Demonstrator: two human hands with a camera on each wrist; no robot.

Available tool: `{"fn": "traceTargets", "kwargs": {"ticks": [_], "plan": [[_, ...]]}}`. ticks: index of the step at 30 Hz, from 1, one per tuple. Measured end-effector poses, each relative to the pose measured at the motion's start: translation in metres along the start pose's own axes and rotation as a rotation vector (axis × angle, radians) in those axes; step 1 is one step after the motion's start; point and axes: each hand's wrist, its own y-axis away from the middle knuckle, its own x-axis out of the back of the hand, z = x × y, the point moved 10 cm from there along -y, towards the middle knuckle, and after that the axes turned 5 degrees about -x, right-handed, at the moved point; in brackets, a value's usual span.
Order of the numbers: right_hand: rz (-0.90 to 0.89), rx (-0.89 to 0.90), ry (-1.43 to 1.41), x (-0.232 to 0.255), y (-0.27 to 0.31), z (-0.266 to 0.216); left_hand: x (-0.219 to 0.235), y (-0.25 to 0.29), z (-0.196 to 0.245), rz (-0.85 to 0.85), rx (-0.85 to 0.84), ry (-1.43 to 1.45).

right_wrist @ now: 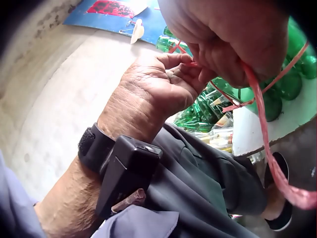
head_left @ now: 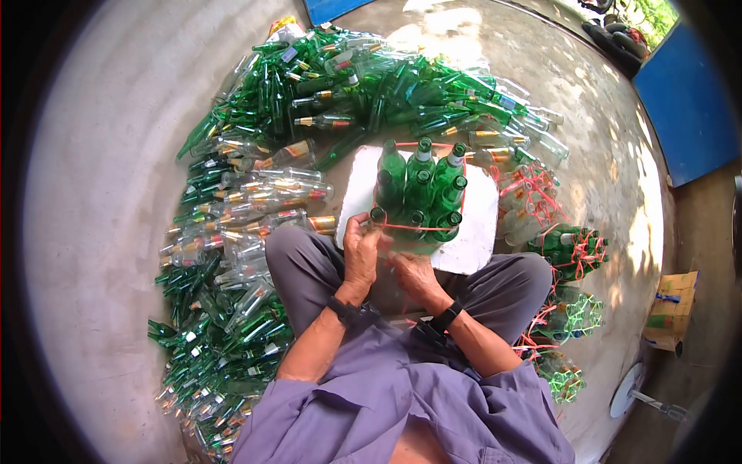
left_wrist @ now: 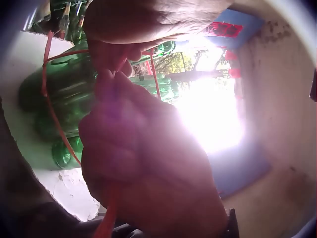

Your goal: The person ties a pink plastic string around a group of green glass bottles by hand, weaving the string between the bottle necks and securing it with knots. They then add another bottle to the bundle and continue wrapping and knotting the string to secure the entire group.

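Note:
A block of green bottles (head_left: pixel 422 179) stands upright on a white board (head_left: pixel 479 232), with pink twine (head_left: pixel 417 227) passing round it. At the block's near left corner, the left hand (head_left: pixel 361 251) pinches the twine between thumb and fingers; the right wrist view shows this left hand (right_wrist: pixel 163 84) too. Close beside it, the right hand (head_left: pixel 417 274) has its fingers curled round the twine, and a thick pink strand (right_wrist: pixel 260 109) hangs from it. In the left wrist view the right hand (left_wrist: pixel 143 153) meets the left hand's fingertips, which partly hide the twine there.
Loose green and clear bottles (head_left: pixel 270 185) lie heaped at the left and beyond the board. Tied bundles of bottles (head_left: pixel 572 251) stand to the right. Farther right are a cardboard piece (head_left: pixel 671 311), a round white stand (head_left: pixel 627 390) and a blue panel (head_left: pixel 696 104).

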Motion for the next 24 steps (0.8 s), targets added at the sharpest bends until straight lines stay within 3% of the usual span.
{"fn": "traceTargets", "kwargs": {"ticks": [3,8,13,18,24], "plan": [[0.028,-0.056,0.008,0.006,0.004,0.001,0.001,0.008,-0.001,0.09,-0.053,0.007],[0.037,0.034,0.036,0.011,0.001,-0.006,-0.001,0.01,-0.004,0.029,-0.016,-0.032],[0.038,-0.009,0.0,0.011,0.001,0.0,0.004,0.009,-0.008,0.04,0.009,-0.056],[0.025,-0.044,-0.001,0.01,0.01,-0.005,0.004,0.012,-0.018,0.05,0.136,0.112],[0.014,0.059,0.074,0.011,0.022,-0.015,-0.007,0.021,-0.01,0.006,0.22,0.163]]}}
